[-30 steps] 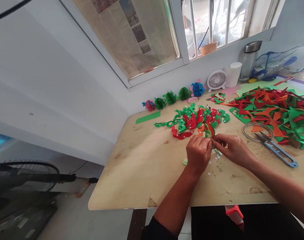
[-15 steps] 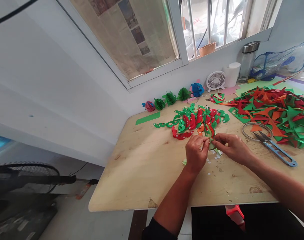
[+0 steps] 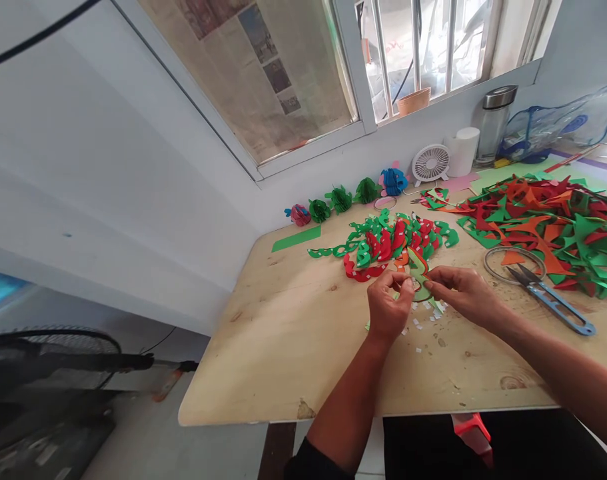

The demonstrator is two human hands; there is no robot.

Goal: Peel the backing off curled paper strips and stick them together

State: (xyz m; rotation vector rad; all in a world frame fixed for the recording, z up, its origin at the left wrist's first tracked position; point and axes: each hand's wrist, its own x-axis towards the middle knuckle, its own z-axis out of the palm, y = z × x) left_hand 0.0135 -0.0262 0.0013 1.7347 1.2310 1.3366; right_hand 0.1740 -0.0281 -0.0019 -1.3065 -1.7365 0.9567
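Between my hands is a curved paper cutout [image 3: 420, 293], light green with a red and orange edge at its far end. My left hand [image 3: 390, 303] pinches its left side between thumb and fingers. On its right side, my right hand [image 3: 460, 291] grips the edge with thumb and forefinger. Just beyond lies a heap of wavy red and green paper cutouts [image 3: 384, 244] with small white squares on them. Small white paper bits [image 3: 417, 325] are scattered on the table beneath my hands.
Blue thread snips [image 3: 558, 303] rest by a metal ring [image 3: 493, 267] on the wooden table [image 3: 263, 347]. A large pile of paper scraps [image 3: 548, 227] covers the right side. Along the wall stand honeycomb paper figures [image 3: 340, 197], a small white fan [image 3: 430, 164] and a glass bottle [image 3: 494, 127].
The cutout has turned and spread between my hands, so more of its light green face shows. My left hand has shifted slightly left, and more white bits are visible below.
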